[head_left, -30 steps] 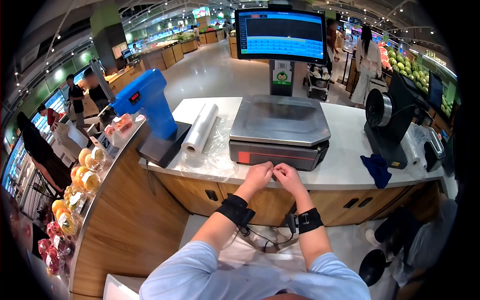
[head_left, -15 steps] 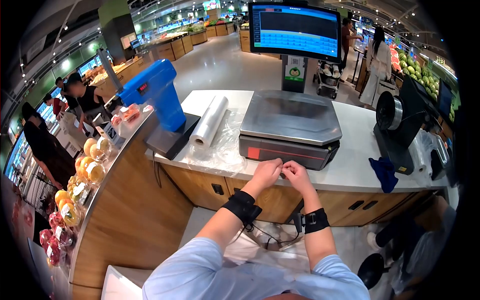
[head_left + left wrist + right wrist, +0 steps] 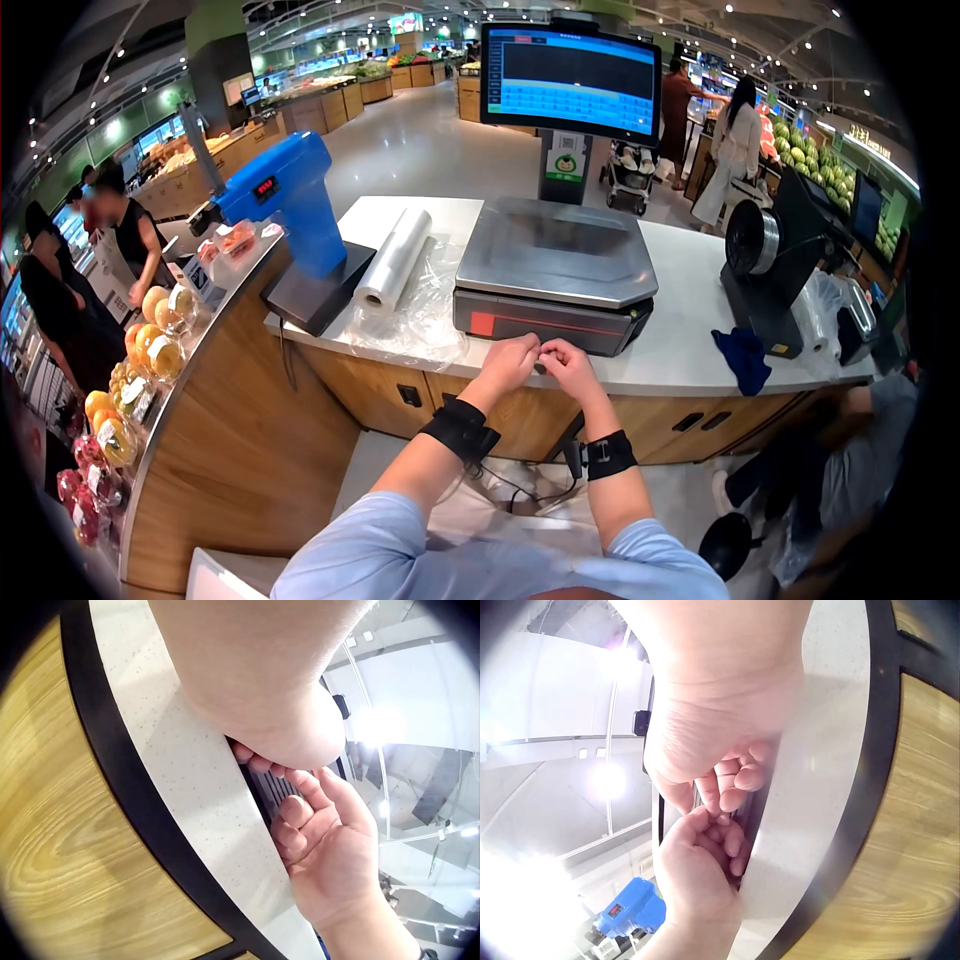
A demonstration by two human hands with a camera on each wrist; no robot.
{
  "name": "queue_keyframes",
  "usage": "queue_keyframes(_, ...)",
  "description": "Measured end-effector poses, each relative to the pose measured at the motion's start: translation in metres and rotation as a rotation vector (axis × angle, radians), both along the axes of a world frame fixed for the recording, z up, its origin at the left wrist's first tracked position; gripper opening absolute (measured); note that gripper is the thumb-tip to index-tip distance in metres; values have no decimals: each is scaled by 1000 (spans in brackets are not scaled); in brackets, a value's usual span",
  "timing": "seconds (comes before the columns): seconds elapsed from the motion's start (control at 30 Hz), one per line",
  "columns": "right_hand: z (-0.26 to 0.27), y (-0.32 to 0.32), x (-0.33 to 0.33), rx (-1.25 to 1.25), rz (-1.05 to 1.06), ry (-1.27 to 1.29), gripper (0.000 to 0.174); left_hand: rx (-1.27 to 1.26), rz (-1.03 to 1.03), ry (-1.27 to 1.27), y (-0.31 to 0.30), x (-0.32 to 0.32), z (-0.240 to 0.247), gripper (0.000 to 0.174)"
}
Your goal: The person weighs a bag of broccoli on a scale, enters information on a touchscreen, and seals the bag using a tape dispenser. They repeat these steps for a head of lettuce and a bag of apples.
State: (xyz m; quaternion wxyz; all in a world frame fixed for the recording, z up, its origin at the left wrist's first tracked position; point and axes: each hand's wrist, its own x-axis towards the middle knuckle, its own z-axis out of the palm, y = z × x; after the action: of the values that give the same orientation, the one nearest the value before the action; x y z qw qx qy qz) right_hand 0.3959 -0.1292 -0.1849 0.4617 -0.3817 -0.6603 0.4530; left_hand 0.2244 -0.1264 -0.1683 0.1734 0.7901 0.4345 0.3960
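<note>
My left hand (image 3: 510, 362) and right hand (image 3: 568, 368) meet at the fingertips over the counter's front edge, just before the scale (image 3: 555, 260). In the left wrist view, the right hand (image 3: 330, 855) shows its palm, fingers loosely curled, with thumb and index tip at the left hand's edge. From the right wrist, the left hand (image 3: 697, 877) also appears loosely curled, its fingertips against those of the right hand (image 3: 712, 742). No object shows between them; the fingertips are partly hidden. The scale's steel plate bears nothing.
Left of the scale lie a plastic bag roll (image 3: 395, 260) and a blue-and-black device (image 3: 300, 210). A screen (image 3: 570, 85) rises behind. To the right are a dark blue cloth (image 3: 742, 360) and a black machine with a spool (image 3: 765, 270). Packaged fruit (image 3: 155, 335) lines the left ledge.
The head view swung one way and back, shifting the whole scene. My hands stay together in front of the scale. People in the background have shifted; one at the upper right now stretches an arm out.
</note>
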Motion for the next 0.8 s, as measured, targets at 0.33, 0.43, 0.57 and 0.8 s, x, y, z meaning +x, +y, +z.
queue_keyframes(0.33, 2, -1, 1, -17, 16, 54, 15, 36, 9, -76, 5, -1, -6, 19)
queue_keyframes(0.43, -2, 2, -2, -10, 39, 34, 19, 15, 37, -48, 8, -5, -11, 19)
queue_keyframes(0.57, -2, 1, 3, -34, 6, 23, 20, -43, 11, -60, 19, 3, -20, 28)
queue_keyframes(0.8, 2, -1, 8, -37, 23, 89, 19, -61, -37, -79, 9, 6, -7, 27)
